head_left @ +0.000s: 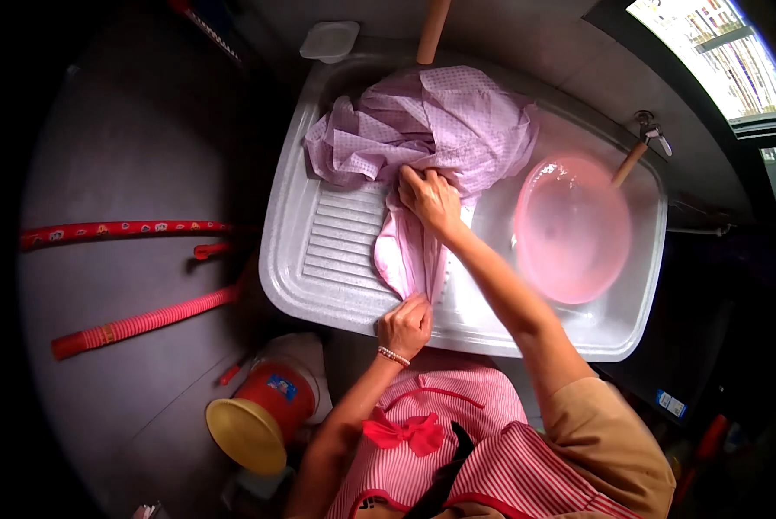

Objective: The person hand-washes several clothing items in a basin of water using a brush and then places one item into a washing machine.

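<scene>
Two grips on one pink-lilac cloth (483, 112), lying heaped near the far edge of the grey sink (275, 233), with one narrow part running to the near edge. Right hand (434, 203): curled, pressed closed on folds just below the heap. Left hand (405, 326): fingers tight together, pinching the lower end at the near edge. Probably held at two points to keep this part stretched, and not slipping back into the sink. Pink basin (526, 255) set toward the right edge, just below the tap (652, 134) and its tan tube (630, 164), probably for catching water. Thin and soft cloth, finely checked, in many loose wrinkles; hard-looking sink, pale and speckled, with rounded corners and straight parallel ridges (345, 233); smooth, shiny, round basin, seeming of plastic.
</scene>
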Demonstrator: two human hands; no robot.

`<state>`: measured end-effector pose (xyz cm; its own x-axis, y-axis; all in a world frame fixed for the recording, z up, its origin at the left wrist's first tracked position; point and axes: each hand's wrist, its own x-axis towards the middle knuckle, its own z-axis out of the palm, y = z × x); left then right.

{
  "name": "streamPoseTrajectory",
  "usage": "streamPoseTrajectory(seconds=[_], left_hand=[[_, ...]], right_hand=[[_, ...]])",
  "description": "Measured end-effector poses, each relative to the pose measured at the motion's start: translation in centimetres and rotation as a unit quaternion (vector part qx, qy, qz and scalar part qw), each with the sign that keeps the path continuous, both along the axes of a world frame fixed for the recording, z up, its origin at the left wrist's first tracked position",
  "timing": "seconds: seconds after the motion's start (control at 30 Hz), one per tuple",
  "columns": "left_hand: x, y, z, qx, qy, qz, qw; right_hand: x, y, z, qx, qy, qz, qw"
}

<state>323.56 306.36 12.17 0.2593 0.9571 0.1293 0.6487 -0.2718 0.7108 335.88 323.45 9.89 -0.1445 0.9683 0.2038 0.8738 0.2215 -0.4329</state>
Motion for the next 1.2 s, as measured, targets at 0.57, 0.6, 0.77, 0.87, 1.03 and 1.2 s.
streamPoseTrajectory(seconds=[0.57,0.6,0.77,0.87,1.03,1.2], left_hand=[[-0.3,0.7,0.6,-0.036,0.012,0.023,0.999],[-0.5,1.5,0.3,-0.070,0.012,0.026,0.997],[0.7,7.7,-1.4,-0.035,-0.037,0.131,0.990],[1.9,11.0,-1.9,-0.059,0.064,0.120,0.989],[3.3,12.7,-3.1,-0.089,0.157,0.162,0.970],[2.3,13.1,-2.6,-0.120,0.144,0.156,0.970]], right_hand=[[2.2,-2.0,0.2,-0.103,0.188,-0.030,0.976],[3.7,-2.7,-0.4,-0.171,0.303,-0.062,0.935],[9.8,-8.9,1.2,-0.300,0.348,-0.078,0.885],[10.0,-9.8,3.8,-0.379,0.197,0.026,0.904],[10.2,-8.0,2.7,-0.412,0.048,0.154,0.897],[10.3,-7.2,3.4,-0.358,-0.092,0.225,0.902]])
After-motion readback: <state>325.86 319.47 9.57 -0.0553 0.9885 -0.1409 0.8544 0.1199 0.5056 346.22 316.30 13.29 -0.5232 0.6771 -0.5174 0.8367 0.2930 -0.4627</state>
